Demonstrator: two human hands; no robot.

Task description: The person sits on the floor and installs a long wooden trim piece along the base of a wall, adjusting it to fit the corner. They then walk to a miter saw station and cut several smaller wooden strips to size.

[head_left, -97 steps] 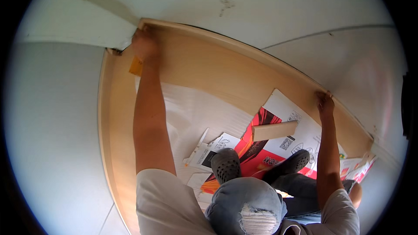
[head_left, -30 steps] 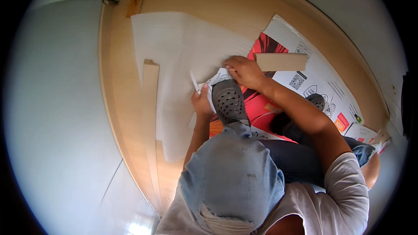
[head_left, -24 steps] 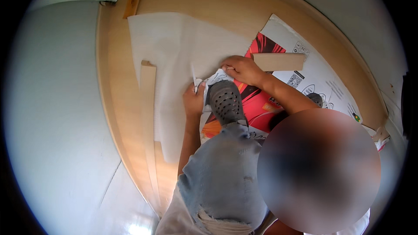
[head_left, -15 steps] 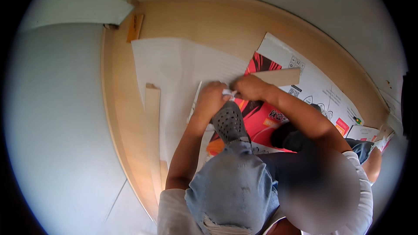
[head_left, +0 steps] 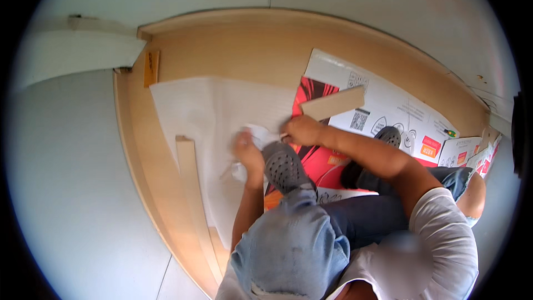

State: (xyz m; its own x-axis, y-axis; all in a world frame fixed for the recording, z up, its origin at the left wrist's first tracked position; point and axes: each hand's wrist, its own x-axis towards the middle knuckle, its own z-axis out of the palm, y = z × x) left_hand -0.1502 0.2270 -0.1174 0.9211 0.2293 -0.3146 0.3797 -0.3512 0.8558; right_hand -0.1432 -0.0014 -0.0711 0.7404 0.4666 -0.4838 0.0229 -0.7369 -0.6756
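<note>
My left hand (head_left: 248,153) is smeared by motion over the white sheet, left of a grey perforated clog (head_left: 283,166) on my foot. A crumpled, thin white piece (head_left: 261,133), paper or film, stretches from beside its fingers toward my right hand. Whether the left fingers grip it is unclear. Another small white scrap (head_left: 239,172) shows under the left palm. My right hand (head_left: 302,131) is closed just past the toe of the clog, its fingertips pinching the end of the white piece. A flat tan strip (head_left: 336,103) lies just beyond that hand.
Under me is a wooden panel (head_left: 233,39) with a raised rim, partly covered by a white sheet (head_left: 183,97) and red-and-white printed cardboard (head_left: 383,108). A long wooden strip (head_left: 191,172) lies at the left. A small orange-yellow block (head_left: 151,69) rests near the far left corner.
My hands have drawn apart; the left has moved left and down from the right one. More of the white piece shows between them. The view has shifted slightly.
</note>
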